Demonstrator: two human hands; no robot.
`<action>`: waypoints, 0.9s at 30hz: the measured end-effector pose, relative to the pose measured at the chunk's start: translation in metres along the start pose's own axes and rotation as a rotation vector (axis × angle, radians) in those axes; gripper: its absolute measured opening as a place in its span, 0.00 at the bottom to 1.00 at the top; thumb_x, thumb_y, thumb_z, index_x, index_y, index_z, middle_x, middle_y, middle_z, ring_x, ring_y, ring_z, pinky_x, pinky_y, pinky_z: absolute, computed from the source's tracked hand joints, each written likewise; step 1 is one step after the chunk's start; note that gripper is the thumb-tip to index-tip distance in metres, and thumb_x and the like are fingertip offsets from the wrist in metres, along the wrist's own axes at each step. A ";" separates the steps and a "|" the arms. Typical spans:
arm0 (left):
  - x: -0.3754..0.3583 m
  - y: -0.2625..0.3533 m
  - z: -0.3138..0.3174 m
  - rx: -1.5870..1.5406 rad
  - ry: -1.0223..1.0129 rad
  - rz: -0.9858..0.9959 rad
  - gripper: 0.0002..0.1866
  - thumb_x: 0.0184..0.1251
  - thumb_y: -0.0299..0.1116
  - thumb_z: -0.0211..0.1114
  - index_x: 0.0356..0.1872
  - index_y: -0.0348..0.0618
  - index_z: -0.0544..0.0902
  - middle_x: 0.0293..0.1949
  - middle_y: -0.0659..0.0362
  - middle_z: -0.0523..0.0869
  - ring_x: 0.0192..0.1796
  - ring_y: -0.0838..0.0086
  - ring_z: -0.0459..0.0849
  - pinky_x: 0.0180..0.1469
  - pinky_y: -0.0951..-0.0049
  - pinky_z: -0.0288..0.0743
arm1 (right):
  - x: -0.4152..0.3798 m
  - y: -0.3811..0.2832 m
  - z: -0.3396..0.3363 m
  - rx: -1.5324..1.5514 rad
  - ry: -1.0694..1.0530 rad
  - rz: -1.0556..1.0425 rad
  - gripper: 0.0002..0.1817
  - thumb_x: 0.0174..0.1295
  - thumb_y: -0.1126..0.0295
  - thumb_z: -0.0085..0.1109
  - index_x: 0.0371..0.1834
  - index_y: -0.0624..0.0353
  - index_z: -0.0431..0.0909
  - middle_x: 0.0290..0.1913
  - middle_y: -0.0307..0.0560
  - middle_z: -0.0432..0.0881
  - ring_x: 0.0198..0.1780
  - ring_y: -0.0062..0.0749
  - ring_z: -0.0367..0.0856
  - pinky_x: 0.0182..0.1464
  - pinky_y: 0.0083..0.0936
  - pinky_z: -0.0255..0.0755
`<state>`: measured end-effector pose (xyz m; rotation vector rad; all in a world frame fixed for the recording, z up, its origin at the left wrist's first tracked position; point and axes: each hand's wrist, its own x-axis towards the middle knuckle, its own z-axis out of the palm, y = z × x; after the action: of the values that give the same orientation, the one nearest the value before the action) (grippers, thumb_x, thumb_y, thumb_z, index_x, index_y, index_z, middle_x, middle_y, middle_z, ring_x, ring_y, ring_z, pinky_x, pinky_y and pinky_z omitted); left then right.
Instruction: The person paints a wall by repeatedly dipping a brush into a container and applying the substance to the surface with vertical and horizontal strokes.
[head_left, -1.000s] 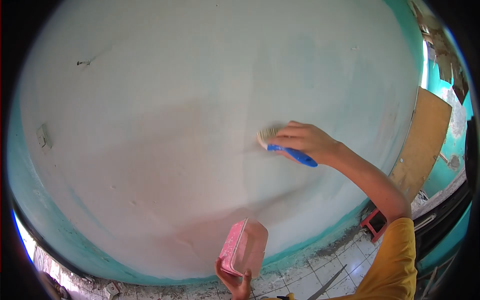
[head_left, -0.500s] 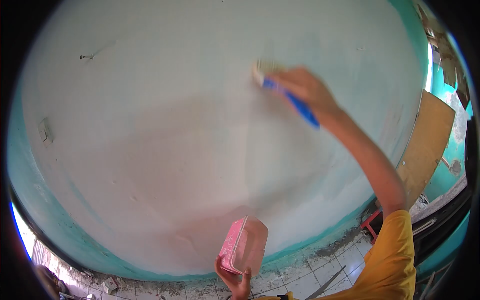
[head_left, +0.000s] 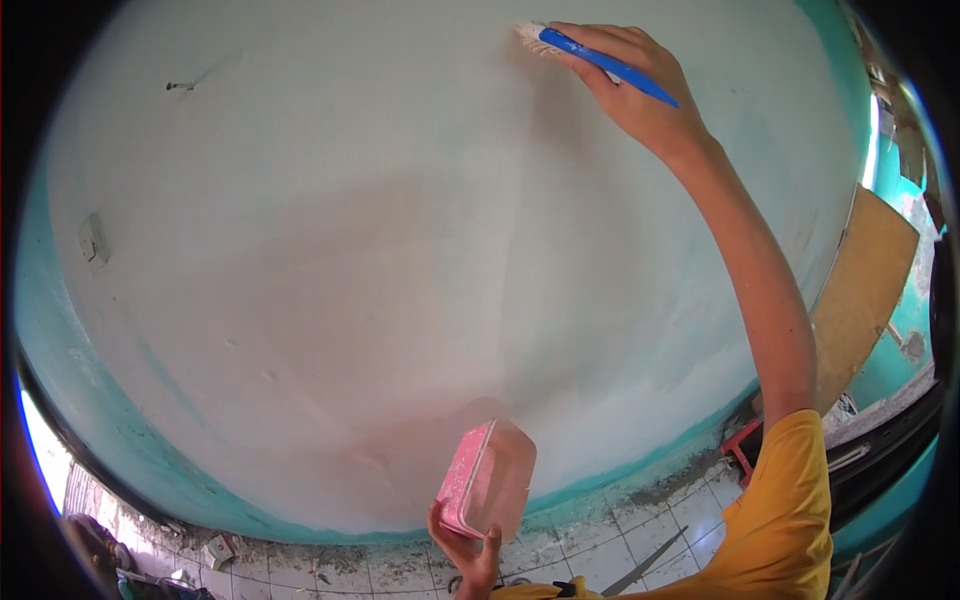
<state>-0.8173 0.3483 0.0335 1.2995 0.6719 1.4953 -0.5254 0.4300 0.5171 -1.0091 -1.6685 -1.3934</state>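
High on the whitish wall [head_left: 330, 250], my right hand [head_left: 640, 90] is wrapped round a blue-handled brush [head_left: 625, 72]. The pale bristles lie against or very near the wall, and the handle slants down to the right. Low in the view, my left hand [head_left: 470, 555] grips a pink plastic tub [head_left: 468, 475] by its lower end, fingers on one side and thumb at the rim. The tub is tilted, its opening turned right, with a pinkish inside.
A nail [head_left: 180, 86] and a switch plate [head_left: 92, 241] are on the wall at left. A brown board [head_left: 868, 285] leans at right, above a red object [head_left: 742, 448]. Tiled floor [head_left: 590, 562] with debris runs along the wall's foot.
My right hand and the brush have moved up the wall, and the arm is stretched further. The tub in my left hand has shifted slightly up.
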 end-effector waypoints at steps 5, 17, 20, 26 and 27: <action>0.000 -0.005 -0.002 0.025 0.004 -0.012 0.55 0.60 0.42 0.75 0.77 0.39 0.43 0.71 0.48 0.53 0.74 0.57 0.56 0.74 0.53 0.52 | -0.118 -0.040 0.023 0.083 -0.296 -0.152 0.19 0.62 0.69 0.62 0.58 0.52 0.80 0.49 0.44 0.83 0.45 0.43 0.80 0.50 0.34 0.76; 0.005 -0.028 -0.015 0.055 -0.028 -0.036 0.56 0.59 0.46 0.75 0.77 0.39 0.43 0.72 0.47 0.52 0.76 0.56 0.54 0.75 0.53 0.51 | -0.070 -0.003 -0.001 0.146 -0.266 0.030 0.12 0.66 0.68 0.63 0.51 0.48 0.88 0.49 0.43 0.89 0.51 0.44 0.84 0.52 0.33 0.79; 0.005 -0.042 -0.021 0.053 -0.044 -0.030 0.56 0.60 0.47 0.75 0.77 0.39 0.43 0.72 0.47 0.54 0.75 0.56 0.55 0.75 0.52 0.51 | -0.075 -0.003 -0.001 -0.097 -0.062 -0.032 0.15 0.63 0.74 0.67 0.53 0.53 0.86 0.48 0.45 0.88 0.50 0.43 0.85 0.54 0.32 0.79; 0.010 -0.075 -0.036 -0.002 -0.095 -0.034 0.56 0.59 0.44 0.75 0.77 0.39 0.43 0.72 0.48 0.53 0.75 0.57 0.55 0.75 0.53 0.50 | -0.262 -0.076 0.018 0.265 -0.533 0.054 0.22 0.60 0.73 0.68 0.59 0.50 0.83 0.49 0.37 0.86 0.49 0.37 0.82 0.50 0.27 0.78; 0.009 -0.083 -0.038 -0.003 -0.093 -0.025 0.56 0.59 0.44 0.75 0.77 0.39 0.43 0.71 0.48 0.53 0.75 0.57 0.55 0.75 0.53 0.50 | -0.289 -0.090 0.020 0.301 -0.613 0.069 0.21 0.60 0.73 0.68 0.58 0.50 0.83 0.48 0.37 0.86 0.49 0.38 0.82 0.50 0.27 0.78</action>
<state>-0.8260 0.3927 -0.0462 1.3447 0.6227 1.4065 -0.4842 0.4071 0.2177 -1.3801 -2.1715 -0.7837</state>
